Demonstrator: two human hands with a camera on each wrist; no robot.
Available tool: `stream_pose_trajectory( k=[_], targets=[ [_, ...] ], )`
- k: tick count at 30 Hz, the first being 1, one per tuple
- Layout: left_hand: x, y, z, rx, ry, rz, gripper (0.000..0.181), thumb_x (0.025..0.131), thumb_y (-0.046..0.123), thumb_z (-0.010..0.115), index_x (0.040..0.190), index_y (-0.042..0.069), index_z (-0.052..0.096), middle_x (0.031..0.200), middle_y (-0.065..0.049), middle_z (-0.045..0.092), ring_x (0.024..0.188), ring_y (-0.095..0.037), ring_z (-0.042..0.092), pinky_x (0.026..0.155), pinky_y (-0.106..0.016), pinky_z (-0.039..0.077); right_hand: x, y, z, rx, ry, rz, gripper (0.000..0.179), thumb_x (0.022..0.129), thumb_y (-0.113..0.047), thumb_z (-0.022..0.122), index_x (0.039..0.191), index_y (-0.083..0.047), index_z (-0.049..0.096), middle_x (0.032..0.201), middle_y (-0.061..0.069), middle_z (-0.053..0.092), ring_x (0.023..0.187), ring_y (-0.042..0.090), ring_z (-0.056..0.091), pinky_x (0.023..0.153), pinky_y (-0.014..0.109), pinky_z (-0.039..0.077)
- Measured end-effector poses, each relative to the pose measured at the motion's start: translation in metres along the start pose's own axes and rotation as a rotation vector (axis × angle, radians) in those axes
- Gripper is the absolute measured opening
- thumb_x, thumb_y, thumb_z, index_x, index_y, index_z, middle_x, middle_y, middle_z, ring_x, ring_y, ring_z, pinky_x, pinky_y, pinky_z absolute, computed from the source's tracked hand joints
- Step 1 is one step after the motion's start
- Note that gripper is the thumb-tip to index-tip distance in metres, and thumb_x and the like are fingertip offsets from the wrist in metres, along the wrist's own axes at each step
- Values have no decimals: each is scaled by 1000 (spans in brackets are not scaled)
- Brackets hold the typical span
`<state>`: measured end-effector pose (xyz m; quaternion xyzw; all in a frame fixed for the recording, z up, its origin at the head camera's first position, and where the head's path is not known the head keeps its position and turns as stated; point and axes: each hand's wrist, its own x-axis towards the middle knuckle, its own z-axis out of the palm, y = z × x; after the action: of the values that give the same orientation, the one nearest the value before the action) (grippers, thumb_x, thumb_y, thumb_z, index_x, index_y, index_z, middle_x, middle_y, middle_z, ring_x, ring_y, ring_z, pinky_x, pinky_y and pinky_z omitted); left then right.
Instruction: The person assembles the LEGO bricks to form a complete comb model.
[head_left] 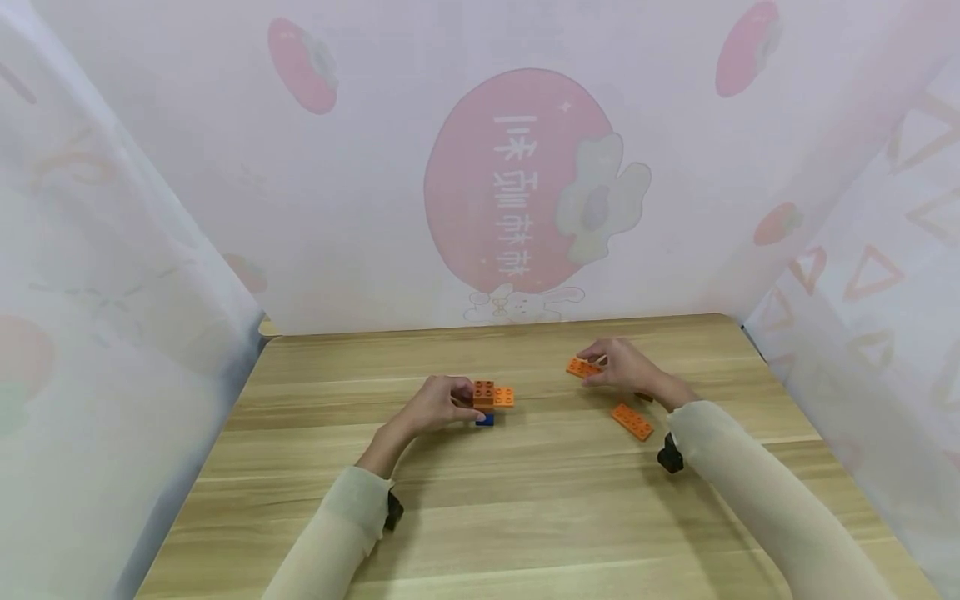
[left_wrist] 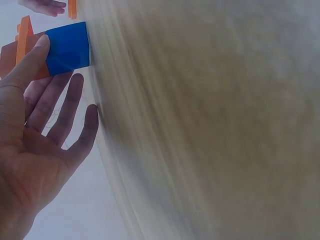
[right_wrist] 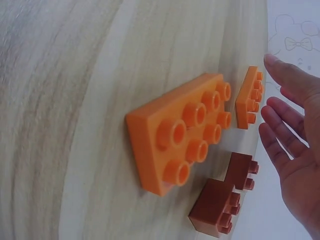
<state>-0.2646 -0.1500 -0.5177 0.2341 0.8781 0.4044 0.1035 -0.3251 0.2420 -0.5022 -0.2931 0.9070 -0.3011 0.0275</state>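
My left hand (head_left: 433,405) pinches a small stack of toy building bricks between thumb and fingers. Lowest in it is a blue brick (left_wrist: 69,47), close to the tabletop. Above come a brown brick (left_wrist: 41,71), an orange eight-stud brick (head_left: 504,397) jutting out to the right, and another brown brick (head_left: 483,393) on top. In the left wrist view the lower fingers are spread loosely. Farther right, my right hand (head_left: 628,367) reaches over a flat orange brick (right_wrist: 246,100), its fingers extended around the studded top.
A second flat orange brick (head_left: 632,422) lies nearer on the wooden table (head_left: 517,517). Two brown bricks (right_wrist: 212,206) lie beside it, mostly hidden under the right wrist in the head view. A printed white curtain (head_left: 360,208) hangs behind the table and along both sides.
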Motion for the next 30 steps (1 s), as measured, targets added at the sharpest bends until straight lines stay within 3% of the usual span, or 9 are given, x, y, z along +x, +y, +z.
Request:
stream_pose_trajectory(
  k=[19,30],
  targets=[
    [-2,0,2,19,14,5,24,89,23,89,103,12,74,104,-1,76,94,-14,71,85,-35,62,0,11,8,15,22,34,44,82,-10,92,120,6,75,113,18,78,103,31,74,89,46,62],
    [-2,0,2,9,13,8,23,89,23,89,103,13,74,103,1,77,94,-12,71,87,-35,61,0,11,9,-13,10,48,40,86,-10,90,121,3,76,115,17,77,102,29,72,89,47,61]
  ],
)
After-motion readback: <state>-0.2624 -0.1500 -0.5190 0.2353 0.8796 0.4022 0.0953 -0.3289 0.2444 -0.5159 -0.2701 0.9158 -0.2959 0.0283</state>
